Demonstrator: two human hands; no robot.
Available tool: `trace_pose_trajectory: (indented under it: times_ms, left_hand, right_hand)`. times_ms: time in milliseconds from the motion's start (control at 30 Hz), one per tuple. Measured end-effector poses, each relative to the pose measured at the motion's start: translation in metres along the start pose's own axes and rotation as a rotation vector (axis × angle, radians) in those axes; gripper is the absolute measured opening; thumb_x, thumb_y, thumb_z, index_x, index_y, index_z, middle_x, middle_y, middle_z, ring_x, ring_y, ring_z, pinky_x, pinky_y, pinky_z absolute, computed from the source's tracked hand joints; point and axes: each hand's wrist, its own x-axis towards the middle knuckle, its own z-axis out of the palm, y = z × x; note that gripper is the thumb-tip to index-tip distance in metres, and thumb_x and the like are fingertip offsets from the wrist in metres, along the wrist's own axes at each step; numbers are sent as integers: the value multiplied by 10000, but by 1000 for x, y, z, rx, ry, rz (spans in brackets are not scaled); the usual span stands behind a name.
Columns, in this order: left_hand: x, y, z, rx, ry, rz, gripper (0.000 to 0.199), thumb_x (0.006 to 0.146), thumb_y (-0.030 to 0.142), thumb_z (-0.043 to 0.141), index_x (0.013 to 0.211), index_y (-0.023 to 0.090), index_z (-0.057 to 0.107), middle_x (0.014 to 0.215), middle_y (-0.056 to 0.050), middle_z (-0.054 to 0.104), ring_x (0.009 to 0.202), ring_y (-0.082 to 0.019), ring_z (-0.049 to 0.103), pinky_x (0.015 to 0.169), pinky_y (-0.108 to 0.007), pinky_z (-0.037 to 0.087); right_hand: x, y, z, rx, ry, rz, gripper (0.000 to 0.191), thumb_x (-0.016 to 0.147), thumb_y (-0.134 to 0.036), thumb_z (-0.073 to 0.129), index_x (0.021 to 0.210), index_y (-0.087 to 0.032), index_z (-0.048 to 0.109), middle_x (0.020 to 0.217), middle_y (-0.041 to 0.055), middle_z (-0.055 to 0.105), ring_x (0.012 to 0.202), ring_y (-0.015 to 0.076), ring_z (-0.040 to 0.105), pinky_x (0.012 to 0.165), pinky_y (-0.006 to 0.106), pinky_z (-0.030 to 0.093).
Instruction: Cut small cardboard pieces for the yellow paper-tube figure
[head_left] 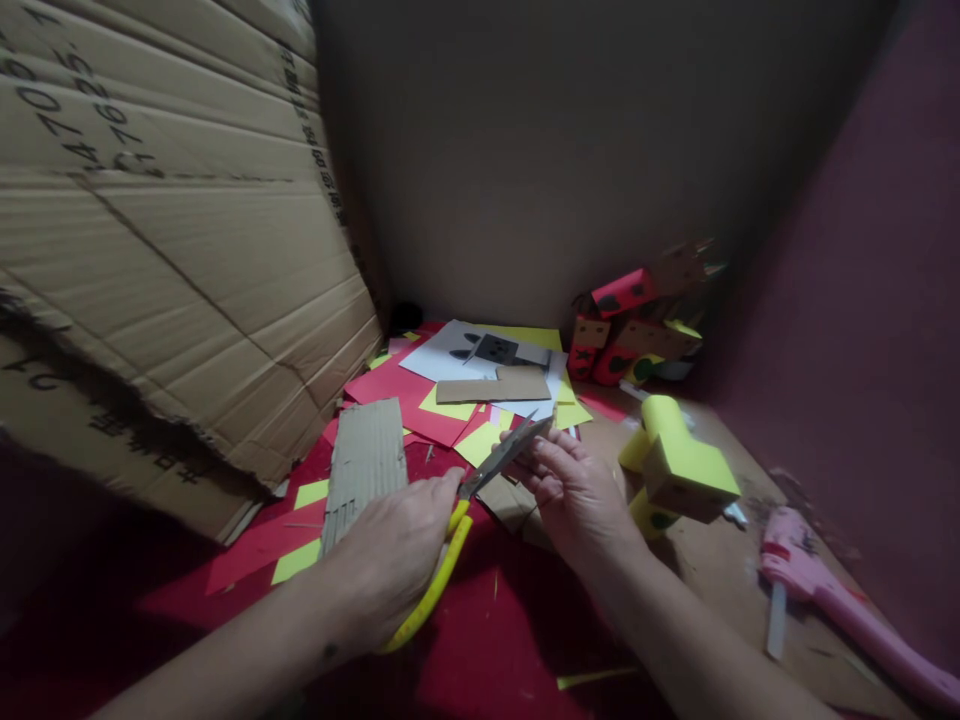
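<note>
Yellow-handled scissors (435,590) are gripped in my left hand (401,555), their blades slightly parted and pointing up to the right. The fingers of my right hand (574,490) are bent together beside the blade tips, around a small piece that is mostly hidden and too small to make out. Beyond the blades, a flat cardboard strip with a step in its edge (495,388) lies on a white sheet with dark printed shapes (435,350). A wider cardboard strip (366,455) lies left of the scissors.
Large creased cardboard (180,250) stands at the left. Red paper (390,395) and yellow scraps spread over the red surface. Right of my right hand is a yellow paper-and-cardboard figure (686,470), with a pink glue gun (817,580) nearby. Red and cardboard figures (622,335) sit at the back right.
</note>
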Motion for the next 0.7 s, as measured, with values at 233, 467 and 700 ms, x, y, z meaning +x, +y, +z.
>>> trace_pose_trajectory:
  times_ms: [233, 467, 700]
  left_hand:
    - [1, -9, 13, 31, 45, -3, 187, 842, 200, 391, 1017, 193, 457, 869, -72, 623, 708, -223, 579, 598, -313, 403]
    - [0, -10, 15, 101, 35, -9, 285, 881, 188, 303, 1129, 162, 441, 890, -120, 656, 727, -267, 627, 588, -337, 410]
    - [2, -13, 18, 201, 43, 17, 347, 821, 78, 346, 1145, 171, 424, 738, -60, 633, 615, -227, 608, 518, -285, 343]
  right_hand:
    - [1, 2, -1, 9, 6, 8, 119, 639, -161, 741, 750, -149, 699, 683, 27, 720, 622, 155, 663, 647, 291, 560]
    - [-1, 2, 1, 2, -8, 5, 116, 652, -166, 737, 760, -155, 698, 695, 27, 725, 633, 165, 672, 693, 326, 557]
    - [0, 4, 1, 19, -13, 2, 84, 653, -152, 733, 727, -158, 694, 691, 24, 727, 635, 162, 670, 675, 320, 562]
